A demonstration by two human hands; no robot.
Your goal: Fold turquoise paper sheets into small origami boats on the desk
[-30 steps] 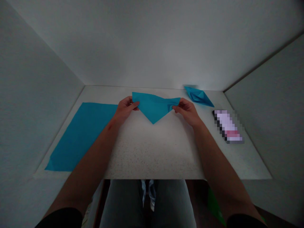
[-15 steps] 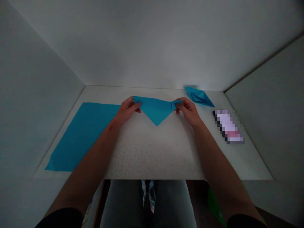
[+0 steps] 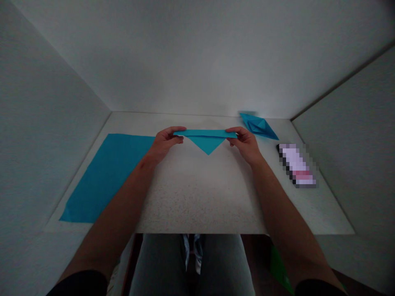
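Note:
A folded blue paper triangle (image 3: 206, 140) hangs above the middle of the white table (image 3: 197, 197), its point facing me. My left hand (image 3: 164, 142) pinches its left corner between thumb and fingers. My right hand (image 3: 245, 143) pinches its right corner the same way. The paper's top edge runs level between the two hands and shows as a thin band.
A flat blue paper sheet (image 3: 106, 174) lies on the table's left side. A folded blue paper figure (image 3: 258, 125) sits at the back right. A phone (image 3: 296, 164) lies right of my right hand. White walls close in the table on three sides.
Both hands have tilted the paper's top edge towards me, so the triangle looks flatter and shorter. The hands stayed in nearly the same place.

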